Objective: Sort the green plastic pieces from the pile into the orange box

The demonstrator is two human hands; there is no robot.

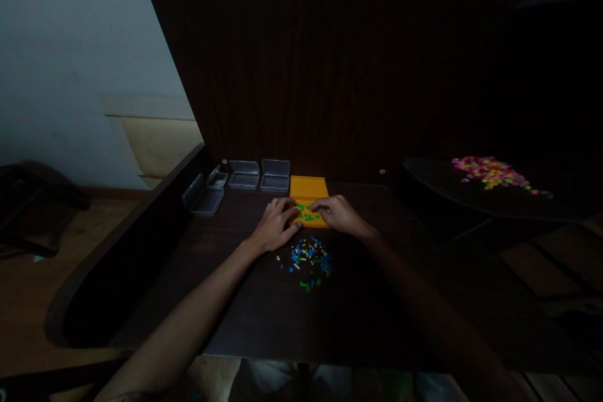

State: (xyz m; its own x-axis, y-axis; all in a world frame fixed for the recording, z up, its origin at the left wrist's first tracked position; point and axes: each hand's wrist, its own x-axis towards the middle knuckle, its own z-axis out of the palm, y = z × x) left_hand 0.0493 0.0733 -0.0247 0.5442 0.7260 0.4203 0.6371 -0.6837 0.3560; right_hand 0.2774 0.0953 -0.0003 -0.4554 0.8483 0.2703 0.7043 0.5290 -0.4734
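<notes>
A yellow hinged box [309, 188] lies with its lid up near the back of the dark table, and several small green pieces [308, 217] sit in its lower half. My left hand [276, 226] rests at the box's left side, fingers apart, with the fingertips over its edge. From the right, my right hand [342, 215] reaches over the box, its thumb and fingertips drawn together near the green pieces. Whether a piece is between them is too small to see. In front of the box spreads a loose pile of tiny blue, white, green and yellow pieces [309, 255].
Several clear plastic cases with raised lids, among them a clear case [275, 182] and a larger one [207, 200], stand at the back left. A raised side board [132, 245] borders the table's left. Pink and yellow bits [492, 173] lie on a dark surface at right.
</notes>
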